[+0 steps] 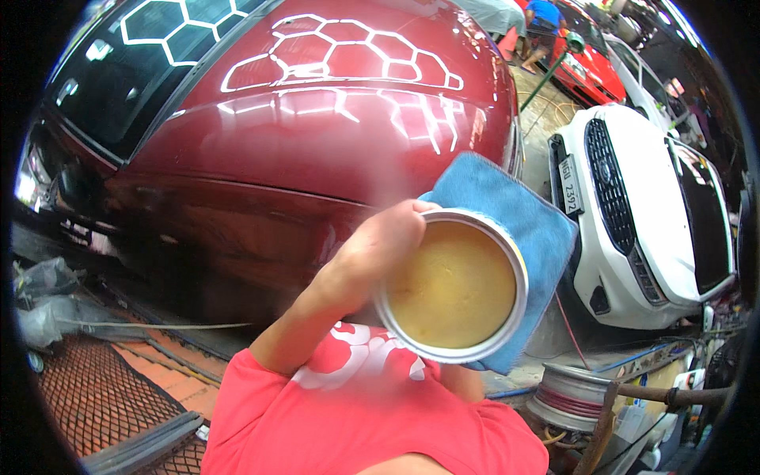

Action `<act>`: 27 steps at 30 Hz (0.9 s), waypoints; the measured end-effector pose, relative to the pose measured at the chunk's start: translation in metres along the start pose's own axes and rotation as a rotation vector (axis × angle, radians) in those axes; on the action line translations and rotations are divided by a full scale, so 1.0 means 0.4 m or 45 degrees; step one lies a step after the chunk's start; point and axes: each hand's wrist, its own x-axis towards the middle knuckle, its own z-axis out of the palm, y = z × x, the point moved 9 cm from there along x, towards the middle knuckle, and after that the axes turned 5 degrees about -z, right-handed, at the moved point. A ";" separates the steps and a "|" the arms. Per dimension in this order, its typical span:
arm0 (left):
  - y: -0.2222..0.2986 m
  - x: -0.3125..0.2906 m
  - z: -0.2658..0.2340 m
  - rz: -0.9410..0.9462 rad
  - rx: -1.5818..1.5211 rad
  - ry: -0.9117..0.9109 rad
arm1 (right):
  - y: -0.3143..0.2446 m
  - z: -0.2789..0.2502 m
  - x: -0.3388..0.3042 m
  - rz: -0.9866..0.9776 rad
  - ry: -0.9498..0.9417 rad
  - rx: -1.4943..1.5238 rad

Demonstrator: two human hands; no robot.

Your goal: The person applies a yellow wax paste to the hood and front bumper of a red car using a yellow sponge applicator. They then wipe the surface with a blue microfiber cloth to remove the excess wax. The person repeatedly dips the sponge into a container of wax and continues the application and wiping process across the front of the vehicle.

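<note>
Head view: left hand (380, 245) curls its fingers around the rim and side of a round metal tin (451, 286), gripping it; the open tin is filled with smooth yellow wax. Under the tin and sticking out above and to its right lies a folded blue cloth (507, 198). Right hand is hidden behind the tin, so its grip cannot be told. Beyond the tin sits a red car (317, 134); to the tin's right, a white car (649, 206).
</note>
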 end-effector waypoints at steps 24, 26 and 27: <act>-0.053 -0.395 -0.377 0.155 0.083 0.970 | 0.020 0.288 0.691 -0.803 -0.626 -3.089; -0.043 -0.410 -0.378 0.227 0.009 0.932 | -0.018 0.260 0.811 -0.692 -0.356 -2.886; -0.037 -0.398 -0.384 0.229 -0.005 0.918 | -0.018 0.291 0.816 -0.680 -0.229 -2.735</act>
